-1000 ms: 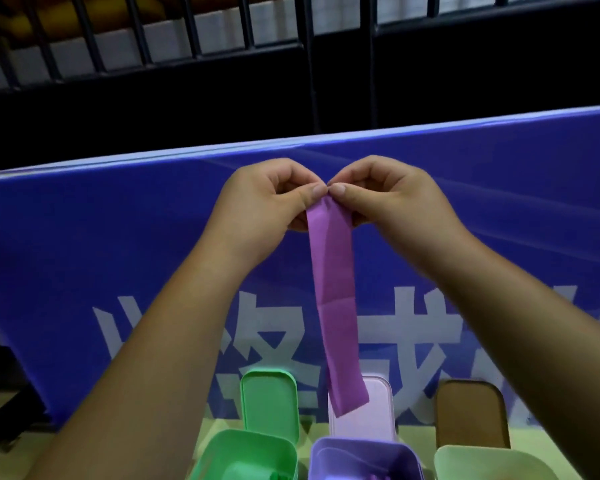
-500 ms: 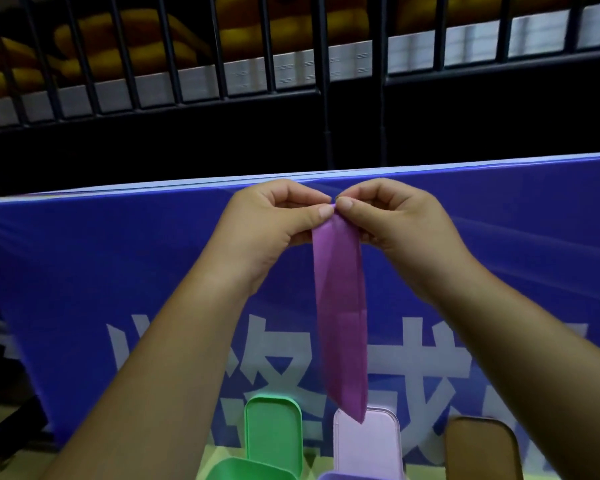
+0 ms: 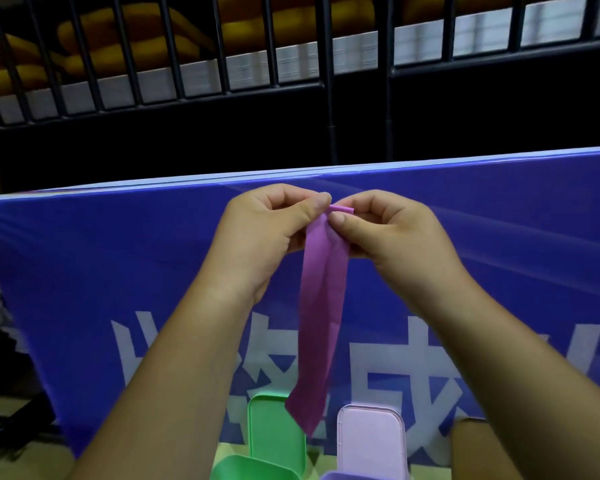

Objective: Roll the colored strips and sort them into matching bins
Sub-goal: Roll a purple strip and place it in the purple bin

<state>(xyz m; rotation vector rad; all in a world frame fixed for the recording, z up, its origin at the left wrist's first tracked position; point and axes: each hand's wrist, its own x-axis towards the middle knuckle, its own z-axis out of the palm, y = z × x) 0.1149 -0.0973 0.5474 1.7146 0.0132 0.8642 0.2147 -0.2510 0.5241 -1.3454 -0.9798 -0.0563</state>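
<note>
1. Our left hand (image 3: pixel 267 237) is raised in front of us with its fingers curled, and its thumb and forefinger pinch the top left edge of the purple strip (image 3: pixel 321 323).
2. That strip hangs straight down from between our two hands, creased along its length. Its top end is turned over into a small tight roll, and its loose lower tip dangles in the air above the bins, in front of the top right corner of the green lid (image 3: pixel 274 431).
3. Our right hand (image 3: pixel 392 233) meets the left at the top of the strip; its thumb and forefinger pinch the little roll, and the other fingers are curled beneath.
4. Low in the view, left to right, we see the green bin (image 3: pixel 253 469) with the green lid standing upright just behind it, then the lilac lid (image 3: pixel 371 441) standing upright beside that, with the rim of the purple bin (image 3: pixel 361 477) just below it at the edge of the picture.
5. Behind all this a blue banner (image 3: pixel 118 254) with large white characters stretches across, and above it runs a black railing (image 3: pixel 187 46) with yellow shapes (image 3: pixel 136 32) behind its bars.
</note>
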